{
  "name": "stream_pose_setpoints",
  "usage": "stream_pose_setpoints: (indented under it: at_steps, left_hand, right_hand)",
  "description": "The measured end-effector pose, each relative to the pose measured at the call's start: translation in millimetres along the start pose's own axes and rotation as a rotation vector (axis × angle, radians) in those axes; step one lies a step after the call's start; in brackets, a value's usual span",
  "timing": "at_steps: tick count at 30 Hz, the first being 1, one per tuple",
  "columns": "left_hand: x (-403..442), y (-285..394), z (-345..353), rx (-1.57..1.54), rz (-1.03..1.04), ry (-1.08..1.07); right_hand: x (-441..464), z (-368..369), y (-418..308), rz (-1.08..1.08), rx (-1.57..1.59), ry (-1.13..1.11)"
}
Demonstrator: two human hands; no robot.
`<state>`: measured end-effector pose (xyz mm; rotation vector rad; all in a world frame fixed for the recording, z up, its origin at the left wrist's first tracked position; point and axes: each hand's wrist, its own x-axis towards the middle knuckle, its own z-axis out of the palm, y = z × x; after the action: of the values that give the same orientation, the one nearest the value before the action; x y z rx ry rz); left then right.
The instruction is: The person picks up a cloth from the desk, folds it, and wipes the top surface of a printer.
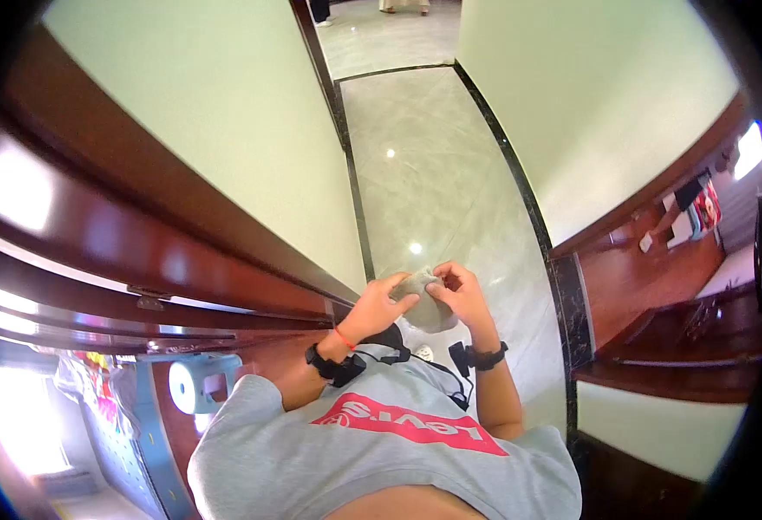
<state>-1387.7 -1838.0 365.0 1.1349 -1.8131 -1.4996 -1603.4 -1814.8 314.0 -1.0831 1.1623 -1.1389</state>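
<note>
Both hands are together in front of my chest, holding a crumpled grey-beige cloth. My left hand pinches the cloth's left side, thumb towards the middle. The fingers of my right hand are closed on its upper right edge. The lower part of the cloth hangs down between the two hands. Black devices are strapped round both wrists, and the left wrist also has a red string.
A pale tiled floor with dark borders runs ahead between light walls. Brown doors stand at the left, with a light blue stool beyond. Through the right doorway, a wooden floor and scattered items show. A person's foot is at the top.
</note>
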Motion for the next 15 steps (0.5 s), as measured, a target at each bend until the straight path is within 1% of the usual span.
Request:
stream_pose_setpoints:
  at_steps: [1, 2, 5, 6, 8, 9, 10, 13, 14, 15]
  left_hand:
    - [8.7, -11.5, 6.3, -0.008, 0.020, 0.048]
    - [21.5, -30.6, 8.3, 0.045, -0.014, 0.134]
    - [57.1, -19.4, -3.6, 0.055, -0.072, 0.224]
    - [73.1, -25.7, -6.9, 0.036, -0.045, 0.273]
    - [109.1, -40.6, -17.1, 0.012, -0.060, 0.360]
    - [125.7, -45.7, -20.3, -0.006, -0.064, 0.406]
    - [146.1, -47.2, -29.9, 0.104, -0.047, 0.426]
    - [208.7, -54.9, -50.3, -0.044, 0.099, 0.499]
    - [227.3, -51.9, -56.5, -0.152, 0.037, 0.467]
    - [240.7, -41.1, -65.3, -0.209, 0.045, 0.453]
  right_hand:
    - [6.0, -9.0, 0.2, 0.005, -0.041, -0.016]
    - [21.6, -19.2, 12.0, 0.002, -0.043, -0.041]
    - [65.3, -33.8, 7.3, 0.106, -0.048, -0.112]
    - [87.8, -35.4, 10.9, 0.090, -0.054, -0.119]
    - [131.7, -39.2, 21.4, 0.073, -0.071, -0.131]
    - [148.3, -42.9, 17.6, 0.068, -0.105, -0.179]
    - [171.9, -46.0, 6.2, 0.051, -0.142, -0.225]
    - [247.2, -59.4, -25.0, 0.020, -0.280, -0.340]
    - [267.5, -65.5, -37.8, 0.009, -0.329, -0.374]
    - [280.7, -68.0, -53.0, 0.019, -0.298, -0.369]
